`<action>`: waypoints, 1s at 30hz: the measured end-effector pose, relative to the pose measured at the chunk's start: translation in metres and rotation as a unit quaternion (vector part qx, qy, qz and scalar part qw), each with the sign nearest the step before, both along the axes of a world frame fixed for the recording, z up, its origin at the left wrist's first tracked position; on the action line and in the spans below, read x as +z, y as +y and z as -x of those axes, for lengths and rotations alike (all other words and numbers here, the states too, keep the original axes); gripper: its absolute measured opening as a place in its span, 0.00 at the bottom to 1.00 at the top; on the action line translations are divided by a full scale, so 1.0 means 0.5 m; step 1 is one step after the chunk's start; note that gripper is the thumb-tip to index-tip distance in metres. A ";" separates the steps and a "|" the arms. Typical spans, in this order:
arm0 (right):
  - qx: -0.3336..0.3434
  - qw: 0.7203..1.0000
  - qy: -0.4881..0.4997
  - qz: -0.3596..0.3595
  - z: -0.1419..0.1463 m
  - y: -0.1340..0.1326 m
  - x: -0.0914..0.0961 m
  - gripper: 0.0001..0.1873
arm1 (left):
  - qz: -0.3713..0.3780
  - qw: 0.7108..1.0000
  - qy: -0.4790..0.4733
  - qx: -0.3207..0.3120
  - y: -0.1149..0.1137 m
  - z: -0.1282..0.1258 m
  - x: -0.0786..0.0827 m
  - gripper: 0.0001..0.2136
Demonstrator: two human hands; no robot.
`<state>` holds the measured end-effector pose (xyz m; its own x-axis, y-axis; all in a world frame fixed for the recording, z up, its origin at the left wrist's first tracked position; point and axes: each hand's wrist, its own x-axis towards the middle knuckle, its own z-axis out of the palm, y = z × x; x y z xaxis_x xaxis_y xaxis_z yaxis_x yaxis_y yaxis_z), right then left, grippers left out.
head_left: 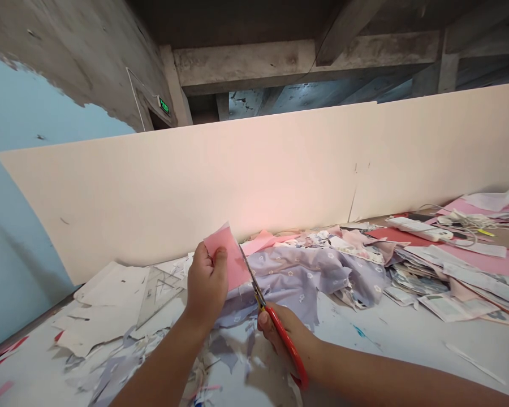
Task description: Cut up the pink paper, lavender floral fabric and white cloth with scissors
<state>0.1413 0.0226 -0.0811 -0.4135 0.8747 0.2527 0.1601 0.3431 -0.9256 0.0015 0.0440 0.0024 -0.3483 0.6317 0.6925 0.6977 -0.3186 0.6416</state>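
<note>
My left hand (207, 277) pinches a small pink piece of fabric (234, 261) between thumb and fingers, raised over the table. Red-handled scissors (285, 339) are gripped in my right hand (290, 336), their blades pointing up and away along the right edge of the pink piece. Whether the blades touch it or are fully closed is hard to make out. Behind and below the hands lies a crumpled lavender cloth (292, 271) with small white flowers.
A clear set square (159, 291) lies left among pale scraps (110, 299). To the right are a stack of cut pieces (432, 271) and a white power strip (422, 229) with cords. A tall cream board (254, 175) stands along the table's back.
</note>
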 end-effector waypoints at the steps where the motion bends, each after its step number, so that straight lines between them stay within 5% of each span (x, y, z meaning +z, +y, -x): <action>1: -0.005 1.000 -0.004 -0.002 0.000 0.001 -0.002 0.33 | 0.000 1.000 -0.001 -0.004 0.000 0.000 0.000 0.11; 30: 0.001 0.999 -0.002 0.041 0.001 0.014 -0.017 0.33 | 0.007 0.998 -0.043 -0.050 -0.001 0.000 -0.004 0.10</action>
<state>0.1407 0.0294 -0.0896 -0.4154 0.8920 0.1784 0.1637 0.2662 -0.9499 0.0014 0.0437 0.0006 -0.3408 0.6759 0.6535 0.6055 -0.3739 0.7026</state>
